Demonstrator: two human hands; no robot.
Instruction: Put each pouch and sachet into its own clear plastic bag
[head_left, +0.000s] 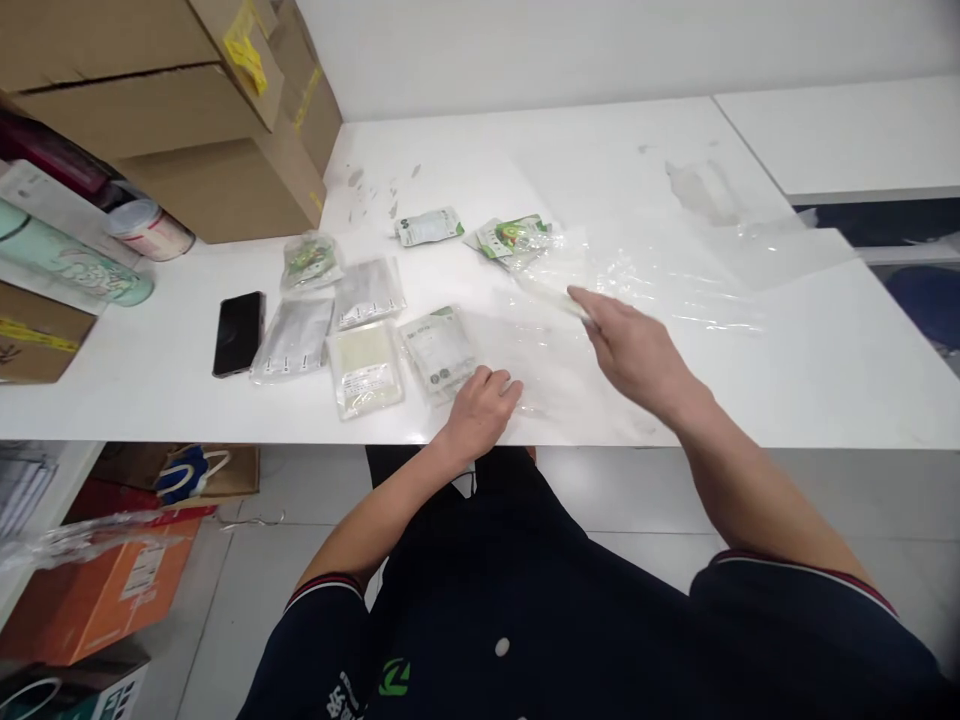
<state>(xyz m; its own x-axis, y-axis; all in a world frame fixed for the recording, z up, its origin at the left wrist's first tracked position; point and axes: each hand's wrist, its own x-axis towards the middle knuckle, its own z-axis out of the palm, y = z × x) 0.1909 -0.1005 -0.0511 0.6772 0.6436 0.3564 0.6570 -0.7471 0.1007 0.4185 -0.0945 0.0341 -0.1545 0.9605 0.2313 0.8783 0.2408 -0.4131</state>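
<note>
Pressing flat, your left hand [480, 408] pins the near edge of a clear plastic bag [600, 290] on the white desk [825, 380], while your right hand [634, 345] pinches its crinkled, see-through middle. Small sealed packets [439, 350] and a black phone [238, 332] lie left; cardboard boxes [195, 130] behind.

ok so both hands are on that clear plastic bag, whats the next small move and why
Probably pull the clear bag flat toward the table edge. The right hand touches its near end, the left hand presses its corner by the packets, and the plastic lies crumpled.
</note>
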